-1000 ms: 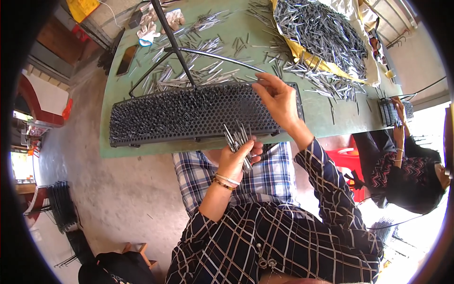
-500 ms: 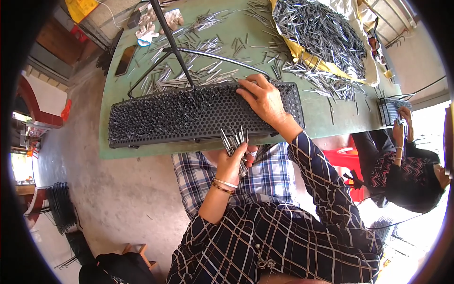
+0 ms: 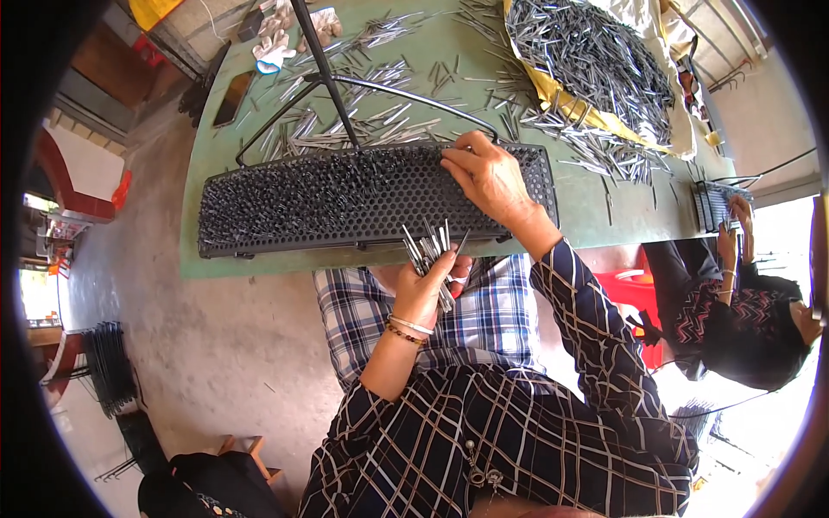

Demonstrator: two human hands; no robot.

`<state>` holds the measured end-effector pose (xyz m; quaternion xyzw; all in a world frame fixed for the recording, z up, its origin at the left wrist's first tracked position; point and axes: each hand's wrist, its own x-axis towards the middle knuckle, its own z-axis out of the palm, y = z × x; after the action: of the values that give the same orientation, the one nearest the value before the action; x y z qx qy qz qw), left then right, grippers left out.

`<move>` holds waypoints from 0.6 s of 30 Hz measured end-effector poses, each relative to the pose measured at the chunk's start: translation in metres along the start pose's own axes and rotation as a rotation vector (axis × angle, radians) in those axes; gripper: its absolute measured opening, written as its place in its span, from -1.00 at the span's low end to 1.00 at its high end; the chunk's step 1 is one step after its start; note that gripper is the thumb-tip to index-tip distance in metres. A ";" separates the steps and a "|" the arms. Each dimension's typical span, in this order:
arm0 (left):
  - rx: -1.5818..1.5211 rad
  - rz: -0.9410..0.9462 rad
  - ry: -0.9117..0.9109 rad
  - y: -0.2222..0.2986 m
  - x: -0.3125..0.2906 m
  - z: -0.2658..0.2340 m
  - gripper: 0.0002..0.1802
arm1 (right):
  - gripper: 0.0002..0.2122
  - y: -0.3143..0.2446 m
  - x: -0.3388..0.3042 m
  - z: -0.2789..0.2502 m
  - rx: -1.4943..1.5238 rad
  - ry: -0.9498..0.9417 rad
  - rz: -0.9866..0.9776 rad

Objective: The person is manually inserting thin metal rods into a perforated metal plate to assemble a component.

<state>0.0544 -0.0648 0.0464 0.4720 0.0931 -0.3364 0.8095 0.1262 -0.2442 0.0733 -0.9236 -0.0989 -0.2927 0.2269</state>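
Observation:
A long black perforated rack lies along the near edge of the green table. Thin dark metal rods stand packed in the holes of its left part, while many holes to the right show bare. Just below its front edge, my left hand is closed round a bundle of slim silver-grey metal rods, tips pointing up. My right hand rests over the right part of the rack, fingers bent together at its far edge. Whatever its fingertips pinch is hidden.
Loose rods lie scattered behind the rack, under its black metal frame. A yellow-edged sack heaped with rods is at the back right. Gloves and a phone lie back left. Another person works at the right.
My right hand has shifted very slightly, staying at the rack's far edge with its fingers bent more closely. The rods in my left hand have fanned a little; the whole view has shifted slightly.

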 end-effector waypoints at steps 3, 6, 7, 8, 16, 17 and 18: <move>-0.026 -0.003 0.015 0.003 -0.003 0.003 -0.77 | -0.83 -0.006 -0.005 -0.007 0.112 0.040 0.081; -0.108 0.115 0.002 0.003 -0.003 0.001 -0.76 | -0.79 -0.025 -0.015 -0.037 0.292 -0.132 0.324; -0.108 0.116 0.002 0.004 -0.002 0.002 -0.76 | -0.78 -0.029 -0.022 -0.046 0.378 -0.318 0.460; -0.106 0.131 0.030 0.005 -0.002 0.004 -0.77 | -0.78 -0.028 -0.033 -0.043 0.566 -0.384 0.504; 0.057 0.054 -0.107 0.006 -0.006 0.011 -0.72 | -0.82 -0.034 -0.041 -0.043 0.875 -0.505 0.664; 0.083 0.041 -0.127 0.006 -0.005 0.012 -0.71 | -0.82 -0.034 -0.039 -0.045 0.850 -0.503 0.674; 0.058 0.052 -0.136 0.006 -0.004 0.012 -0.72 | -0.82 -0.035 -0.038 -0.047 0.825 -0.499 0.687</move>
<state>0.0529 -0.0711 0.0588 0.4734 0.0158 -0.3492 0.8085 0.0616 -0.2381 0.0976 -0.7791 0.0499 0.0861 0.6190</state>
